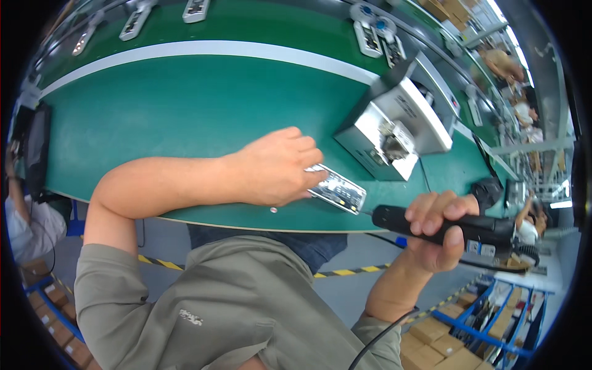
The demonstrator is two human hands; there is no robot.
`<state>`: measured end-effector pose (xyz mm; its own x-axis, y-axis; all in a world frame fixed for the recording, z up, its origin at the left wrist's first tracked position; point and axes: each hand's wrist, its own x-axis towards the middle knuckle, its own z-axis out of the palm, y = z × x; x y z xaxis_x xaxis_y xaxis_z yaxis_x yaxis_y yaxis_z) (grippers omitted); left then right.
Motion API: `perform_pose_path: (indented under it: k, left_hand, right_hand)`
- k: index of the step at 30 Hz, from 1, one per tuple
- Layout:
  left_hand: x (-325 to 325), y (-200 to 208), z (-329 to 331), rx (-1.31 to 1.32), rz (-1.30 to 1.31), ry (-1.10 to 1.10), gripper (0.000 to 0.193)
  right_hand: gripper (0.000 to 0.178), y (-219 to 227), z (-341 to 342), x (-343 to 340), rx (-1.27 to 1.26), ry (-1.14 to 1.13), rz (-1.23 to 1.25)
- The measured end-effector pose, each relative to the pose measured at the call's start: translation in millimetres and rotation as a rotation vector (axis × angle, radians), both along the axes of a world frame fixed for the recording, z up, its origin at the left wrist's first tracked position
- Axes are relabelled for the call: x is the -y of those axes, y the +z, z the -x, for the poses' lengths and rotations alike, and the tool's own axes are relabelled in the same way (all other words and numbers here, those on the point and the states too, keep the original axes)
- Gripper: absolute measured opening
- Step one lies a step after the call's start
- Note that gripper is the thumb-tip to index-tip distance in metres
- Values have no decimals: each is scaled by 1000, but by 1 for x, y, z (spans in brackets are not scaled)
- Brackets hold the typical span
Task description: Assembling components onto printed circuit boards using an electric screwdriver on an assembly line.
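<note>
My left hand (277, 166) is closed on the left end of a slim, light-coloured housing with an exposed circuit board (339, 190), near the table's front edge. My fingers cover that end. In my right hand (438, 231) is a black electric screwdriver (391, 217), held almost level with fingers and thumb wrapped round its body. Its thin bit points left and reaches the right end of the housing; whether it sits in a screw is too small to tell. A tiny round pale piece (274, 210) lies on the table below my left wrist.
A silver box resembling a screw feeder (394, 139) stands on the green table (154, 105) beyond the screwdriver. Several similar housings lie on the far green strip, including one housing (196, 10). A black cable (382, 333) passes my right forearm. People work at both sides.
</note>
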<state>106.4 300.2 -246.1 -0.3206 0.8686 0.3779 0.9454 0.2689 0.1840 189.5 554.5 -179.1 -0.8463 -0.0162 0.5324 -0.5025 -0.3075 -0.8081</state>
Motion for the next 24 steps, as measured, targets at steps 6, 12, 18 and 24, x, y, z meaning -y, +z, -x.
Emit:
perform_pose_path:
  k: [6,12,18,24]
  left_hand:
    - [-17,-11,5,-111,-99,-12,18]
    - [1,-10,9,-150,-48,92,20]
    - [92,32,124,-266,151,566,30]
    - [163,20,245,77,298,826,44]
  right_hand:
    - [22,7,-16,-1,26,-82,-74]
    - [22,1,-2,0,-7,33,-77]
    - [32,-16,18,-50,-97,291,-19]
    - [23,-29,16,-14,26,-226,-61]
